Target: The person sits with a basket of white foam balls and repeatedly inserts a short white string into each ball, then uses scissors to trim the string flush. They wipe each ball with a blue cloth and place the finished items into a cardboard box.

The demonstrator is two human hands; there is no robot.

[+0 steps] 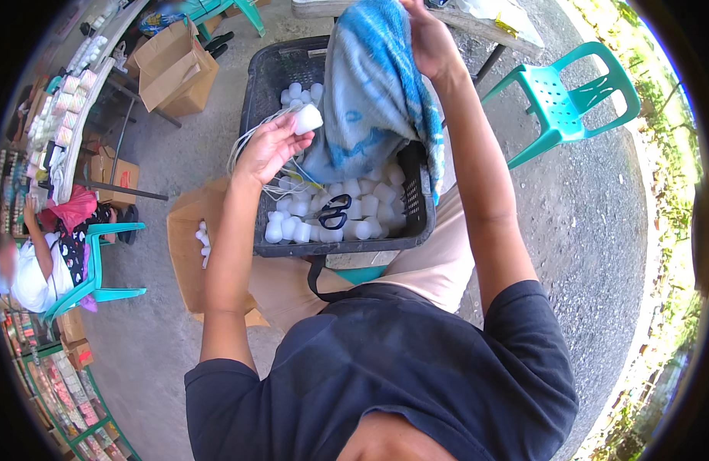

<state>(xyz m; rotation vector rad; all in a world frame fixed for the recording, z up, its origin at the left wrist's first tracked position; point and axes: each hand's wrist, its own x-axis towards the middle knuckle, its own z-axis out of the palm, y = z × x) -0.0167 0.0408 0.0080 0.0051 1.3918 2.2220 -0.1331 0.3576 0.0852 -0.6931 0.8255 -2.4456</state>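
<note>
My left hand [271,147] pinches a small white rounded plastic piece [308,119] above the left side of a black plastic crate [354,247]. My right hand [431,42] is raised at the far side, its fingers closed on the upper edge of a blue patterned towel [370,92]. The towel hangs down into the crate and hides much of its middle. Many similar white pieces [299,206] fill the crate. Dark-handled scissors [335,212] rest on top of them, blades not visible. Thin white cords [243,142] loop over the crate's left rim near my left wrist.
An open cardboard box [187,253] with some white pieces stands left of the crate. A green plastic chair [558,100] is at the right, a table [485,27] beyond the crate. Farther left, a person [43,273] sits beside a table loaded with goods.
</note>
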